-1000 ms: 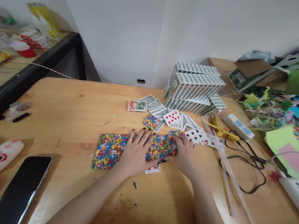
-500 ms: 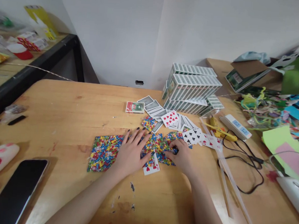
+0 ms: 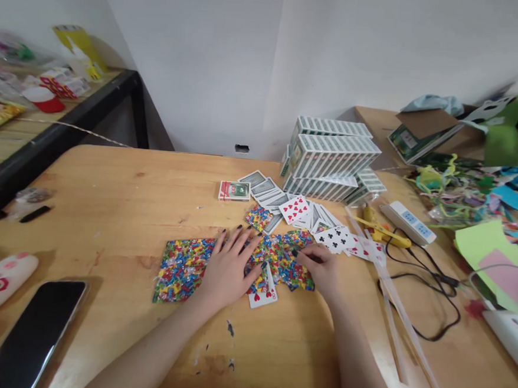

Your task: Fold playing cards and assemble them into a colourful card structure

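Note:
A multicoloured patterned sheet lies across the middle of the table, in red, blue, yellow and green. My left hand rests flat on it with the fingers spread. At the sheet's right part, my right hand is closed in a pinch on it; its fingertips partly hide the spot. A heart playing card sticks out from under the sheet's front edge, between my hands. Behind the sheet lie a small patterned piece, a heart card and a club card.
Face-down cards and a card box lie farther back, before stacked card cartons. A yellow glue gun, a power strip, black cable and clear sticks lie right. A phone lies left.
My right hand's fingers have closed into a tighter pinch and moved slightly. The sheet's right end has changed shape beneath it. My left hand stays flat; the view has shifted slightly.

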### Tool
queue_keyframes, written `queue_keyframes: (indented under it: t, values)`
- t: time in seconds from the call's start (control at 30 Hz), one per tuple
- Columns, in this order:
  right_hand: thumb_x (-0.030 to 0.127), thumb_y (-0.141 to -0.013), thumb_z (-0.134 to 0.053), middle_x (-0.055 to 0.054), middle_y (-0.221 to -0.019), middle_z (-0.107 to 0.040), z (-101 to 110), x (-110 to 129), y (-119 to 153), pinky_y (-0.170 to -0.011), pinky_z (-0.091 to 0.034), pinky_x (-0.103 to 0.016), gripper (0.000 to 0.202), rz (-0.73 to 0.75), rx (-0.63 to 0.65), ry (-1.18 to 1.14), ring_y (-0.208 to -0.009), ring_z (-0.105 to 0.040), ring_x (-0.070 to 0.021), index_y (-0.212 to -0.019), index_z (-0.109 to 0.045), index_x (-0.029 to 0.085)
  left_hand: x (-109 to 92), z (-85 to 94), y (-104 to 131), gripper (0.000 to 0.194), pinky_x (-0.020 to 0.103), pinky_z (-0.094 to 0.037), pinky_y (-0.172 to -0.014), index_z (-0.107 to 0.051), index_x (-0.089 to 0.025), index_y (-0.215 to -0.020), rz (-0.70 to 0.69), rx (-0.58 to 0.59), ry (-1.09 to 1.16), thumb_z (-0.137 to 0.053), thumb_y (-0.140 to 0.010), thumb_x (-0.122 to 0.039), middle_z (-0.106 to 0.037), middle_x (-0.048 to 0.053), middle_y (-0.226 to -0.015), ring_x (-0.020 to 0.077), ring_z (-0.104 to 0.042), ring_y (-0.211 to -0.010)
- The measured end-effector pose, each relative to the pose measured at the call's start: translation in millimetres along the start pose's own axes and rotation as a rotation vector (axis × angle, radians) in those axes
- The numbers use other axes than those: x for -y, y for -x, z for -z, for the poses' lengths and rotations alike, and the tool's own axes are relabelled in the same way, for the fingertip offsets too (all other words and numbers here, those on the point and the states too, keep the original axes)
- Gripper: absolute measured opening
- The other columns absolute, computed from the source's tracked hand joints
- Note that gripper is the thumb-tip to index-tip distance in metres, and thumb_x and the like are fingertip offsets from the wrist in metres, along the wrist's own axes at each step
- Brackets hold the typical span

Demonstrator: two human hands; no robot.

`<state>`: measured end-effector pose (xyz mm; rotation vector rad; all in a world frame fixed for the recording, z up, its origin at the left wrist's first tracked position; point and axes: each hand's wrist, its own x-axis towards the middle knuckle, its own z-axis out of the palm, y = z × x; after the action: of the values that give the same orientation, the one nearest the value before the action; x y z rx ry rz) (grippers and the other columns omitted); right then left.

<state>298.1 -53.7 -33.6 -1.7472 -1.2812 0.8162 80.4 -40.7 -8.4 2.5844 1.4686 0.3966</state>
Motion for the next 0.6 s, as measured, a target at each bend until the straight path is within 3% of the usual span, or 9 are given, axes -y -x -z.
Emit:
queue_keyframes:
  t: [0.1,0.2,0.3,0.4,0.47,0.6]
  values:
    - [0.036,-0.059,-0.064,-0.002,-0.072,-0.052,6,-1,-3,-0.053,-0.041,-0.027,0.017,0.006,-0.147,0.002,-0.063,-0.051,-0.0157,-0.055,-0.061,0.020,2,-1.3,0,0.046,0.048,-0.017,-0.105,-0.042,-0.024,-0.124,0.007,-0.008,0.011,-0.040,-0.081,-0.041,-0.040,0.005,-0.133,0.0248,-0.030,-0.124]
    - [0.037,-0.063,-0.061,-0.003,-0.070,-0.052,15,10,0,-0.050,-0.040,-0.027,0.019,0.032,-0.247,0.014,-0.059,-0.050,-0.0149,-0.058,-0.060,0.020,4,-2.5,1,0.040,0.046,-0.018,-0.105,-0.048,-0.023,-0.118,-0.002,-0.017,0.029,-0.039,-0.082,-0.037,-0.043,0.005,-0.130,0.0228,-0.034,-0.122]
    - [0.041,-0.068,-0.057,-0.001,-0.061,-0.053,24,24,5,-0.048,-0.039,-0.026,0.022,0.002,-0.242,-0.049,-0.054,-0.050,-0.0143,-0.065,-0.058,0.019,5,-2.1,2,0.047,0.046,-0.018,-0.105,-0.047,-0.023,-0.119,-0.057,0.003,0.045,-0.043,-0.079,-0.045,-0.042,0.005,-0.131,0.0236,-0.033,-0.123]
    - [0.046,-0.069,-0.055,0.003,-0.051,-0.050,25,29,9,-0.036,-0.036,-0.025,0.026,-0.144,0.009,-0.205,-0.039,-0.048,-0.0122,-0.071,-0.053,0.020,7,-0.5,4,0.081,0.048,-0.014,-0.105,-0.036,-0.018,-0.128,-0.106,0.057,0.036,-0.046,-0.064,-0.066,-0.032,0.010,-0.137,0.0287,-0.022,-0.127]
    - [0.045,-0.067,-0.058,0.005,-0.050,-0.051,21,28,11,-0.036,-0.041,-0.026,0.027,-0.227,0.209,-0.296,-0.039,-0.053,-0.0144,-0.073,-0.048,0.021,7,0.5,5,0.098,0.049,-0.011,-0.105,-0.030,-0.015,-0.131,-0.133,0.090,0.025,-0.045,-0.055,-0.074,-0.027,0.012,-0.139,0.0311,-0.016,-0.129]
    - [0.040,-0.066,-0.059,0.008,-0.053,-0.053,15,22,13,-0.048,-0.052,-0.032,0.029,-0.311,0.416,-0.386,-0.052,-0.063,-0.0195,-0.081,-0.041,0.023,8,1.1,5,0.101,0.049,-0.008,-0.105,-0.028,-0.014,-0.131,-0.159,0.106,0.010,-0.046,-0.052,-0.075,-0.025,0.012,-0.140,0.0313,-0.016,-0.129]
